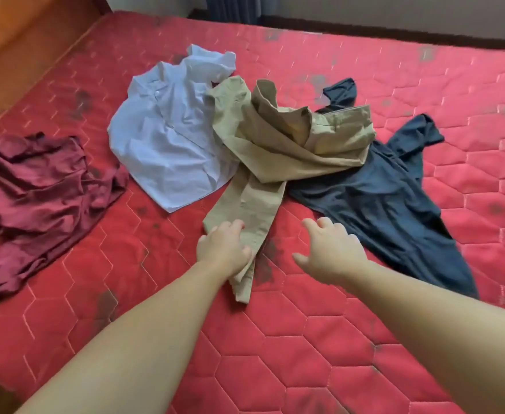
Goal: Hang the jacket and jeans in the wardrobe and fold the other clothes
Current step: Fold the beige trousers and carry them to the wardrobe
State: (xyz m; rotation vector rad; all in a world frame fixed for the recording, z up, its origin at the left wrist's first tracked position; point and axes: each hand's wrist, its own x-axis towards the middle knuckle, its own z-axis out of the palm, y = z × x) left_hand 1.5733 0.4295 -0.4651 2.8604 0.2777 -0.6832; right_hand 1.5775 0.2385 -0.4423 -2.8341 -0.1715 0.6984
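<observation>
Crumpled clothes lie on a red quilted mattress (305, 339). Khaki trousers (278, 138) sprawl in the middle, one leg reaching toward me. My left hand (222, 249) grips the near end of that leg, fingers curled into the cloth. My right hand (330, 252) hovers over the mattress just right of the leg, fingers spread and relaxed, holding nothing. A pale blue button shirt (167, 135) lies left of the trousers, a maroon garment (36, 189) at the far left, and a dark navy top (385, 198) to the right, partly under the trousers.
A wooden bed frame (15, 55) runs along the left side. Beyond the mattress's far edge stand a pale wall (394, 10) with a dark skirting and a dark curtain (230, 7).
</observation>
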